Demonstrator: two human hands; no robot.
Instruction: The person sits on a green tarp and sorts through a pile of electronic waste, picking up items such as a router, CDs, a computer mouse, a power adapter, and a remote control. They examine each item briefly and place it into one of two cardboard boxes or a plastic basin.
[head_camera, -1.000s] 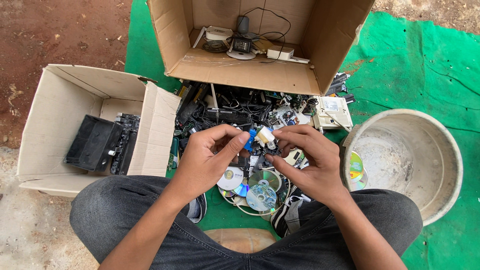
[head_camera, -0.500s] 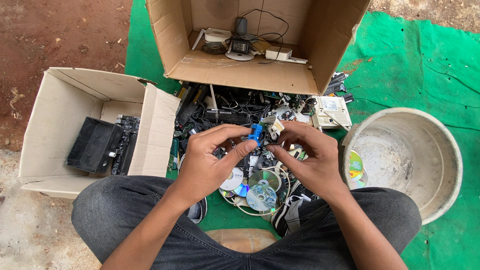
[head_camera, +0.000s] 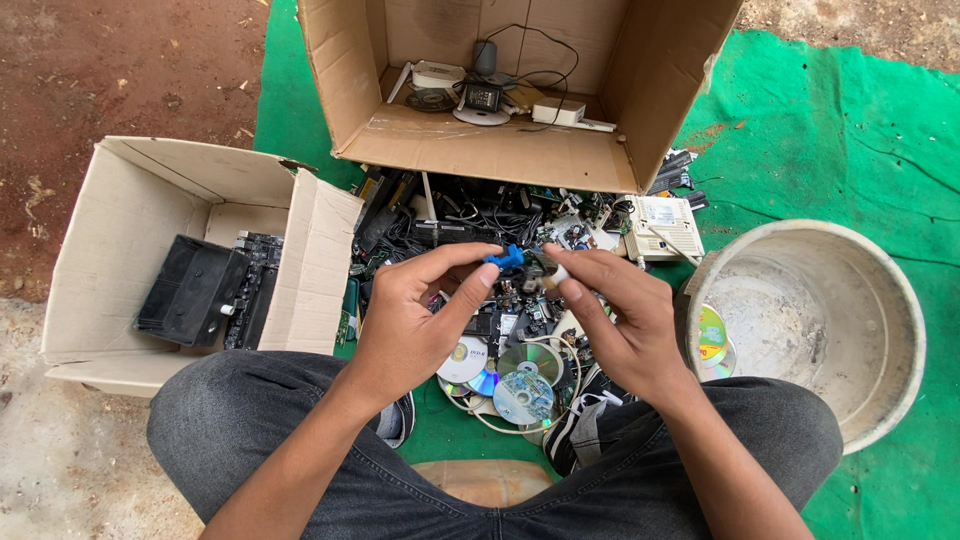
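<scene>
We pinch small blue plastic connector with attached metal-and-circuit piece (head_camera: 518, 260) between both hands: left hand (head_camera: 420, 315) clamped on blue end at 9 o'clock, right hand (head_camera: 625, 320) clamped on pale end at 3. Long axis left-right. Held above shiny discs (head_camera: 525, 365); grey metal basin (head_camera: 880, 300) at 3, open cardboard box (head_camera: 100, 290) at 9.

Both hands meet over the middle of the mat (head_camera: 860, 150), left hand (head_camera: 415, 320) and right hand (head_camera: 625, 325) pinching a small part (head_camera: 507, 258) between them. Directly under them lies a heap of cables and boards (head_camera: 470, 215), with discs (head_camera: 520, 375) on its near side. Behind the heap stands a big box (head_camera: 480, 150) tipped on its side, gadgets inside. Off the mat's left edge sits an open box (head_camera: 150, 210) holding a tray-like casing (head_camera: 190, 290). Towards the right edge sits a basin (head_camera: 810, 320), discs just beside it.
</scene>
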